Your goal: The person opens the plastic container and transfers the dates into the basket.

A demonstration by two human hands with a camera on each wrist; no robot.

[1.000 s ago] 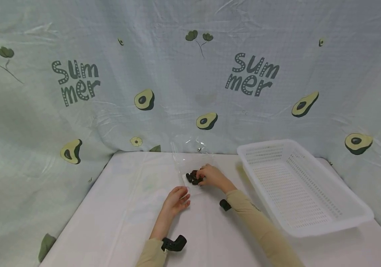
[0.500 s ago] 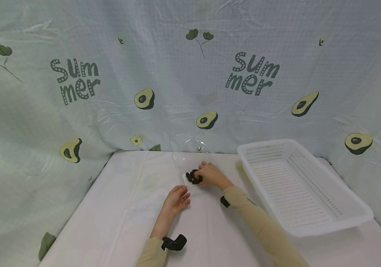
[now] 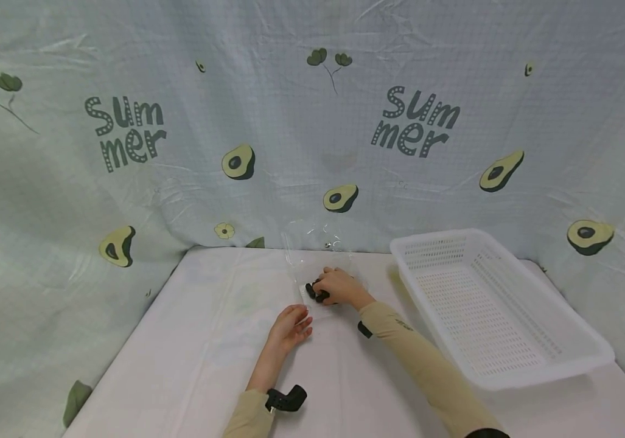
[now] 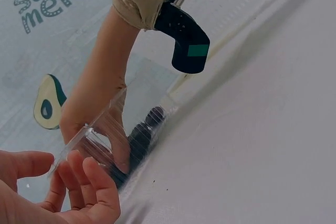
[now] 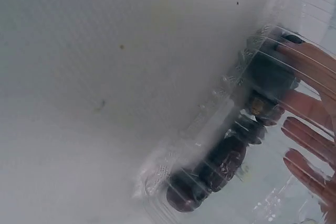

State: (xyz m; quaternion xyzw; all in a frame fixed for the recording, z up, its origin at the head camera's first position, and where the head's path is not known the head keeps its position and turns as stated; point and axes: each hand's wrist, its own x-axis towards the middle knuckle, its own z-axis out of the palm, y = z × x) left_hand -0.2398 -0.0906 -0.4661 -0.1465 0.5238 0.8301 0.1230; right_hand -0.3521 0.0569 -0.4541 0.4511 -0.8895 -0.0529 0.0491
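A pale curtain (image 3: 290, 91) printed with avocados and the word "summer" hangs from the far left across the back of a white-covered table (image 3: 197, 365); a tan sleeve (image 3: 247, 418) comes in at the near edge, a black wrist camera (image 3: 287, 399) strapped at its cuff; beyond it lies the person's left hand (image 3: 289, 328), fingers loosely bent and thumb apart from them, at the near corner of a clear plastic box (image 3: 317, 261), though whether it touches I cannot tell; inside the box, on the far half of the table, sit several pieces of dark, wrinkled fruit (image 3: 310, 291); the person's right hand (image 3: 341, 287) dips in among them, fingers bent downward; whether they are clamped on a piece I cannot tell; a second tan sleeve (image 3: 418, 362) slants back toward the near edge; at right, a large white slotted basket (image 3: 482, 316) stands on the table.
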